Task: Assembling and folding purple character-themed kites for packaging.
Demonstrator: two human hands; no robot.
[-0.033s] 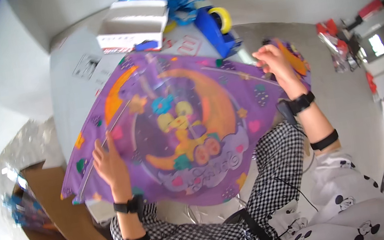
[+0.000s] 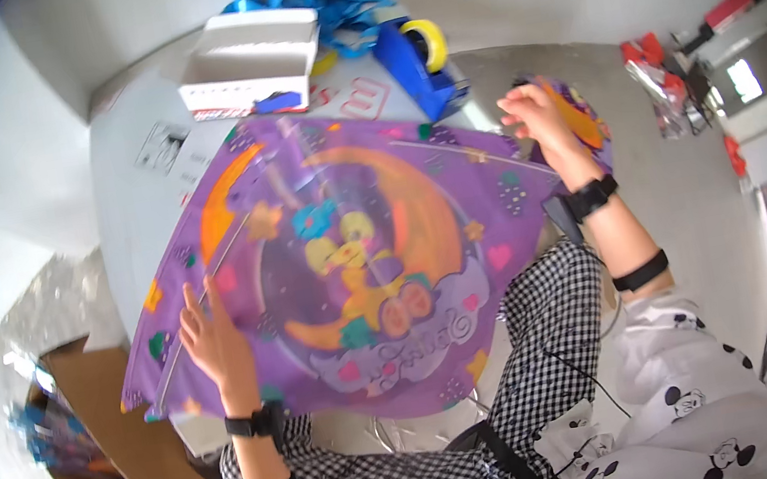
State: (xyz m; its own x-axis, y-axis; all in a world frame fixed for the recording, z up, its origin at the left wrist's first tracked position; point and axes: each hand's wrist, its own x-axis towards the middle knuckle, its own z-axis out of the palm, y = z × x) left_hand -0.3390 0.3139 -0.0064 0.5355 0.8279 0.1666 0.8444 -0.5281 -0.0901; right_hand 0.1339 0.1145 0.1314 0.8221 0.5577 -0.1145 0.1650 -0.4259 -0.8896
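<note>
A purple kite, printed with a cartoon duck on an orange crescent moon, spreads across my lap and the table's front edge. Thin rods run along its left and right sides. My left hand rests on the left part of the sheet by the rod, fingers stretched out and a little apart. Above the kite's right corner, my right hand is raised with bent fingers drawn together; whatever is between the fingertips is too small to make out. Both wrists wear black straps.
On the table stand an open white box, a blue tape dispenser with yellow tape, and heaped blue strips. A cardboard carton holding packaged items sits at lower left. Red items are off to the right.
The whole view has shifted slightly, so the table things sit a little further left. My left hand's fingers have moved slightly on the sheet; my right hand stays raised.
</note>
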